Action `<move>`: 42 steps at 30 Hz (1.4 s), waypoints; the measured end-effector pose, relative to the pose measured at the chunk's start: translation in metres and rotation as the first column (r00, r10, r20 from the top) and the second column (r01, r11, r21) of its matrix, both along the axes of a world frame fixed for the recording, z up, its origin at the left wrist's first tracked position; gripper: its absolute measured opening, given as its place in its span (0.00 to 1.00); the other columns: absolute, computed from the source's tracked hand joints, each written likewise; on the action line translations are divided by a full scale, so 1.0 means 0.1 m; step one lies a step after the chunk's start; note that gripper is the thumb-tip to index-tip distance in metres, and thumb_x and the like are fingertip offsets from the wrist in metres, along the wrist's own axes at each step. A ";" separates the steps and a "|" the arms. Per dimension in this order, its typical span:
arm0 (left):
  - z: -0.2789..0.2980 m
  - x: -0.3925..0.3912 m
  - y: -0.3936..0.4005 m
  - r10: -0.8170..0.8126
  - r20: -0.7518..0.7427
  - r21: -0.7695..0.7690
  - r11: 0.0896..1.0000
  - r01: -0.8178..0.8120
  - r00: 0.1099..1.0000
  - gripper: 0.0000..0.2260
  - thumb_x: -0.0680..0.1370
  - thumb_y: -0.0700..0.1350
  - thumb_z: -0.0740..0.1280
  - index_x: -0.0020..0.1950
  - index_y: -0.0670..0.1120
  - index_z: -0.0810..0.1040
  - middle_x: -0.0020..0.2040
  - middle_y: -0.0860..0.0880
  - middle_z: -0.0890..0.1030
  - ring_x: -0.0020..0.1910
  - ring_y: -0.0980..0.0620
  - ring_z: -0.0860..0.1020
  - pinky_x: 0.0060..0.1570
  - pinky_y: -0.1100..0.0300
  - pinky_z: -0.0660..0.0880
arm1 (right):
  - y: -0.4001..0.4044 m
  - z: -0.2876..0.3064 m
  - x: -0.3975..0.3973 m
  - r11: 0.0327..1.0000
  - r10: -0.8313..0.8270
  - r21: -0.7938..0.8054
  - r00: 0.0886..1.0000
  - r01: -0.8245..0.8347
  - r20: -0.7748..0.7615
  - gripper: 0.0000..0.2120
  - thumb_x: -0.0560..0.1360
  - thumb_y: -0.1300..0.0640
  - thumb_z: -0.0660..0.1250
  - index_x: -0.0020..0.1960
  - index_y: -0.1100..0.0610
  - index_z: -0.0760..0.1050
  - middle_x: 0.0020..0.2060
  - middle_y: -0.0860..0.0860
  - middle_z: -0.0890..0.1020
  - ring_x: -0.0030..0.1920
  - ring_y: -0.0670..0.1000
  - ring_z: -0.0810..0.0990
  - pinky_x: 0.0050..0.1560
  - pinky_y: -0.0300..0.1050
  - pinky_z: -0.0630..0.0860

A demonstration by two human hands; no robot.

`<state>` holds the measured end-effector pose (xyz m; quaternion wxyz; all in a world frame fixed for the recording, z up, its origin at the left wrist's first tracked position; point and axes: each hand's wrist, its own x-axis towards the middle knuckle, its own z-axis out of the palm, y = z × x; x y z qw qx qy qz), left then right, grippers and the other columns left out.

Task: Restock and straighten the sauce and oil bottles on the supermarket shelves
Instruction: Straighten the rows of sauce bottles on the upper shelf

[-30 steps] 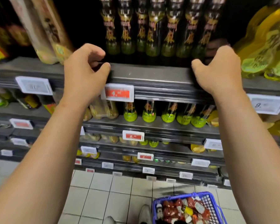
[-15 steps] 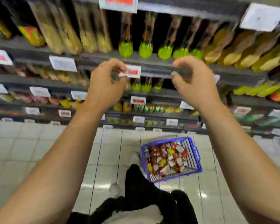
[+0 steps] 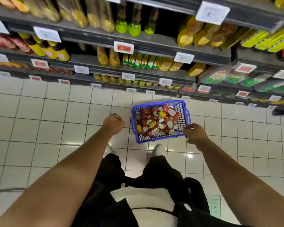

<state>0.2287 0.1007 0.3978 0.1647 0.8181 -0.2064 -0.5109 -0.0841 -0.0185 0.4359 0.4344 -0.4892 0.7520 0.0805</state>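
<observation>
A blue plastic basket (image 3: 159, 103) stands on the tiled floor in front of the shelves, filled with several red sauce bottles (image 3: 156, 122). Just left of it hovers my left hand (image 3: 113, 124), fingers loosely curled and holding nothing. My right hand (image 3: 195, 133) is at the basket's near right corner, fingertips by the rim, with nothing in its grasp. Above, the shelves (image 3: 154, 40) carry green-bottomed oil bottles (image 3: 128, 27) with yellow bottles (image 3: 105, 22) beside them.
Lower shelves hold more yellow and green bottles (image 3: 138, 61) and large dark jugs (image 3: 220, 76) at the right. Price tags (image 3: 123, 47) line the shelf edges. My white shoes (image 3: 159, 149) stand on the pale tiles behind the basket.
Both hands left the upper shelf edge and dropped toward the floor. My view tilted down, bringing the basket and my legs into the middle.
</observation>
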 end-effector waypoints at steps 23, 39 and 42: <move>-4.29 -2.49 -0.85 0.512 0.529 0.143 0.732 -0.666 0.677 0.56 0.65 0.60 0.78 0.83 0.51 0.47 0.82 0.45 0.51 0.81 0.43 0.50 0.76 0.39 0.52 | -1.54 -4.23 -1.90 0.943 0.318 -0.077 0.944 -0.324 -0.083 0.49 0.63 0.44 0.83 0.77 0.55 0.63 0.70 0.61 0.70 0.69 0.62 0.70 0.69 0.58 0.71; -5.10 -1.20 -0.61 0.451 0.314 0.213 0.824 -0.525 0.835 0.16 0.59 0.44 0.83 0.42 0.47 0.81 0.38 0.46 0.83 0.33 0.47 0.82 0.30 0.56 0.78 | -2.51 -5.53 -1.97 0.996 -0.075 -0.041 0.995 0.078 0.061 0.13 0.61 0.61 0.83 0.40 0.55 0.81 0.24 0.44 0.81 0.21 0.40 0.77 0.22 0.33 0.72; -5.04 -1.24 -0.60 0.495 0.306 0.168 0.813 -0.558 0.813 0.14 0.60 0.40 0.78 0.42 0.47 0.81 0.40 0.45 0.83 0.35 0.45 0.82 0.32 0.57 0.78 | -2.38 -5.45 -1.88 0.984 -0.135 -0.115 0.990 0.139 0.044 0.14 0.60 0.65 0.80 0.40 0.54 0.79 0.29 0.47 0.80 0.21 0.40 0.74 0.22 0.34 0.71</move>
